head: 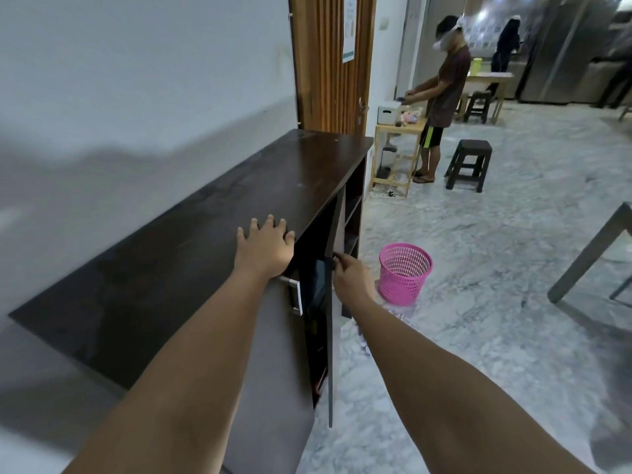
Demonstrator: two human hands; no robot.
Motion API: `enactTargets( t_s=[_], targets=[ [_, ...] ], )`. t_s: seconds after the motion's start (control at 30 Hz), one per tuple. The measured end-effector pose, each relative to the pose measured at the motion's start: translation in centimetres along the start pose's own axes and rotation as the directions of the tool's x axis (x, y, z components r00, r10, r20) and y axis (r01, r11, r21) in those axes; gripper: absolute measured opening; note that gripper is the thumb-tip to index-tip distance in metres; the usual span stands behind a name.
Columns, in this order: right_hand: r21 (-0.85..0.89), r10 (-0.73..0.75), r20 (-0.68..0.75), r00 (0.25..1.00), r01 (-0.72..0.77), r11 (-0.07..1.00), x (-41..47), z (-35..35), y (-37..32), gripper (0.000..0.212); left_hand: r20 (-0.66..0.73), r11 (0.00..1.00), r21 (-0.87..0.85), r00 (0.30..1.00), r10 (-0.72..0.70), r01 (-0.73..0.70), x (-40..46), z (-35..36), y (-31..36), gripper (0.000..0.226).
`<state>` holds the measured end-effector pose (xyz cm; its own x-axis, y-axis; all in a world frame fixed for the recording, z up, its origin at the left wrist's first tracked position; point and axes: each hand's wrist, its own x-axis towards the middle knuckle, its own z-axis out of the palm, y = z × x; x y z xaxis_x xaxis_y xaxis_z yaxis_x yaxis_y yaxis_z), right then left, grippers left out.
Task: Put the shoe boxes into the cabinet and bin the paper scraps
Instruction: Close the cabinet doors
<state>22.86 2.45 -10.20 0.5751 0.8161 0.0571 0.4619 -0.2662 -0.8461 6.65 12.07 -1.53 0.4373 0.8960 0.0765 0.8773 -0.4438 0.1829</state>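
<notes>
A dark wooden cabinet [212, 220] stands along the left wall. My left hand [265, 246] rests flat on its top near the front edge, fingers spread. My right hand [349, 273] grips the edge of a grey cabinet door [330, 354] that stands ajar. Inside the gap something dark blue [319, 285] shows, too dim to identify. A pink mesh bin [404, 273] sits on the marble floor just right of the cabinet. Something pale lies on the floor behind my right forearm, mostly hidden. No shoe box is clearly visible.
Another grey door with a metal handle [295, 297] is closed to the left. Open shelves [352, 217] fill the cabinet's far end. A person [441, 94] stands at a small wooden table; a dark stool [468, 164] and a grey table leg [588, 258] stand on the floor.
</notes>
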Motion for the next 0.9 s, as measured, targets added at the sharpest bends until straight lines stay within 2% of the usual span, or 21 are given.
enactTargets(
  t_s=[0.13,0.33,0.6,0.77,0.83,0.9],
  targets=[
    [-0.029,-0.016,0.045,0.999,0.018,0.999,-0.1,1.4,-2.2,0.037,0.010,1.000,0.002,1.000,-0.008,0.008,0.1,0.1,0.0,0.059],
    [-0.004,-0.014,0.178,0.984,0.015,1.000,0.1,3.6,-4.7,0.057,0.006,1.000,-0.010,1.000,-0.011,0.011,0.1,-0.1,0.0,0.061],
    [-0.065,-0.019,0.325,0.945,0.043,0.997,1.0,2.3,-3.6,0.060,0.011,0.998,-0.054,1.000,-0.014,0.015,0.0,-0.2,-0.2,0.062],
    [-0.125,0.051,0.325,0.944,-0.010,0.992,1.7,-1.0,0.7,0.070,0.113,0.990,-0.023,0.985,-0.133,0.137,1.0,-2.0,2.6,0.055],
    [-0.136,0.087,0.295,0.951,-0.048,0.990,1.6,-3.7,1.8,0.069,0.014,0.997,-0.040,0.998,-0.062,0.062,1.4,-2.5,5.2,0.043],
    [-0.164,0.121,0.265,0.957,-0.079,0.983,1.9,-6.5,3.5,0.062,-0.122,0.995,-0.028,0.989,0.088,-0.092,1.8,-2.0,8.3,0.038]
  ],
)
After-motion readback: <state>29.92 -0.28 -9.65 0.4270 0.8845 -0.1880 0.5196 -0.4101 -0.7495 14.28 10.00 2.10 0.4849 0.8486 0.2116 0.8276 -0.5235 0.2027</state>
